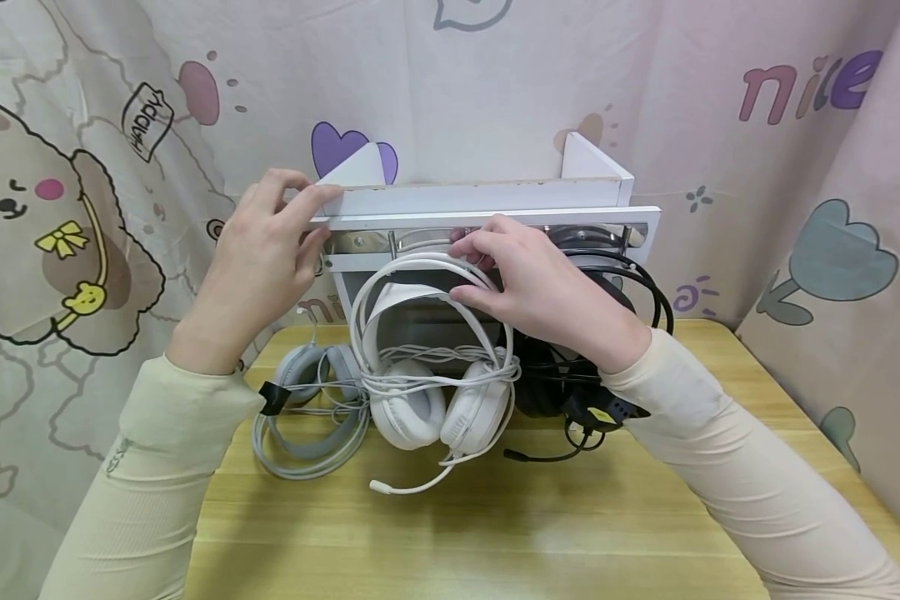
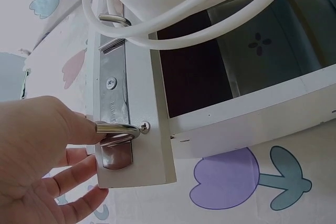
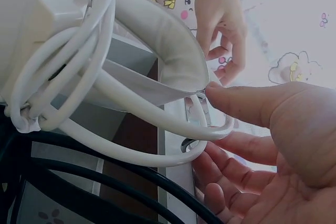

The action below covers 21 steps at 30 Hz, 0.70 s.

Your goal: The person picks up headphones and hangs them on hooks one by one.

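A white headset with its cable wound round it hangs by its headband at the middle of a white hook rack. My right hand pinches the headband near the top, thumb at the padded strap and fingers at the outer white tubes. My left hand grips the rack's left end. There its thumb lies at a metal hook, with the other fingers round the board's edge. To the right of the white headset hangs a black headset, partly hidden by my right forearm.
A grey headset with a looped cable lies on the left of the wooden table. Behind the rack's front board stands a white shelf with raised side panels. Printed curtains surround the table. Microphone booms stick out from the hanging headsets.
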{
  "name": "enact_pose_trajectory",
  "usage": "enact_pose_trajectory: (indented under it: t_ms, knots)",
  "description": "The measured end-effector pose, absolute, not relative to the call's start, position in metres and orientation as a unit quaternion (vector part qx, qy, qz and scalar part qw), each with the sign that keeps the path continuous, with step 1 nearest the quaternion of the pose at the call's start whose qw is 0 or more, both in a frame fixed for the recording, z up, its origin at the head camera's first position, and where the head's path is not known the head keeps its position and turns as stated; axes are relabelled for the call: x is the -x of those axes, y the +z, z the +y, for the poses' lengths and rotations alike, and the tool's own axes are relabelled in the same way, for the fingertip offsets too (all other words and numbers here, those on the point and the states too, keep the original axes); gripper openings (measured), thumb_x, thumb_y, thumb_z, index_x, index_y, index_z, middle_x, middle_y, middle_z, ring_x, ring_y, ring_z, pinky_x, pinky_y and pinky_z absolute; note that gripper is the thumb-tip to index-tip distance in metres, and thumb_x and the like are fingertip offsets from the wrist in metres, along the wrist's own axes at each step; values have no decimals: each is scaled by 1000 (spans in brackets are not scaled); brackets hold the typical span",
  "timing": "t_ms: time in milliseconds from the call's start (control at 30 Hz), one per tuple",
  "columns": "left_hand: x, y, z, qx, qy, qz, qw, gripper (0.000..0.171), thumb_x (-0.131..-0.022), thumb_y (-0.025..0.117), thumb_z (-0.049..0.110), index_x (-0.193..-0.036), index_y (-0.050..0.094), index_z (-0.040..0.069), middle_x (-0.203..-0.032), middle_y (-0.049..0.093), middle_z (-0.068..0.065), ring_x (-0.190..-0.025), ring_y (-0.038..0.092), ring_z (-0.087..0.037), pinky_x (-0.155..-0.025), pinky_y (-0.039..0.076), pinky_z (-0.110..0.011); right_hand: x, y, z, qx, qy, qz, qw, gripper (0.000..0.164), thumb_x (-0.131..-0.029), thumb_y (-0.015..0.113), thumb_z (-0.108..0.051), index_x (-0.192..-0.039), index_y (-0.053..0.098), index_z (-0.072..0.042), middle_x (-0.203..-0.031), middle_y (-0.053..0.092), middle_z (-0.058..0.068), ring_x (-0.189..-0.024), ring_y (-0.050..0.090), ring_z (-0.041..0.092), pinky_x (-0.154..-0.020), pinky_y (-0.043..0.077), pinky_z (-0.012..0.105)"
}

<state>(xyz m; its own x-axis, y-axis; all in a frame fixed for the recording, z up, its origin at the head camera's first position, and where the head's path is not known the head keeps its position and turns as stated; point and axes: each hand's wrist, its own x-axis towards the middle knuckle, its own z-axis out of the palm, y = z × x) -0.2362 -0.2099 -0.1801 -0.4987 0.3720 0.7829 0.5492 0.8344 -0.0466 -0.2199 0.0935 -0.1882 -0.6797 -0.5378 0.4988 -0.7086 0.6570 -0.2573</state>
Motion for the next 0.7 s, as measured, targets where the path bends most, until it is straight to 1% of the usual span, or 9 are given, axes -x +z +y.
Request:
enact_pose_trajectory:
  t_ms: [267,600,700]
  knots:
    - [236,-180,-210,271,-102,-857,426,42,-101,66,-1,-142,64,8,-133,58,-27,-113,58,-46,-95,53,-62,219,-188,95,-346,222,-892,188,45,-97,81,-26,-135,71,-4,-134,67,10,-107,63,24,-99,53,40]
    - [235,-180,-210,271,-100,-857,426,42,-102,66,-1,-142,64,9,-132,58,-27,-112,57,-46,-94,53,-61,215,-188,98,-345,225,-892,187,43,-97,81,-24,-135,72,-6,-119,66,9,-106,61,24,-98,52,40]
    - [236,-180,-210,272,-100,-857,426,41,-102,66,-1,-142,64,9,-132,58,-27,-110,57,-45,-93,53,-61,214,-187,100,-344,227,-892,187,42,-98,81,-24,-135,72,-7,-118,66,9,-107,62,24,-99,51,41]
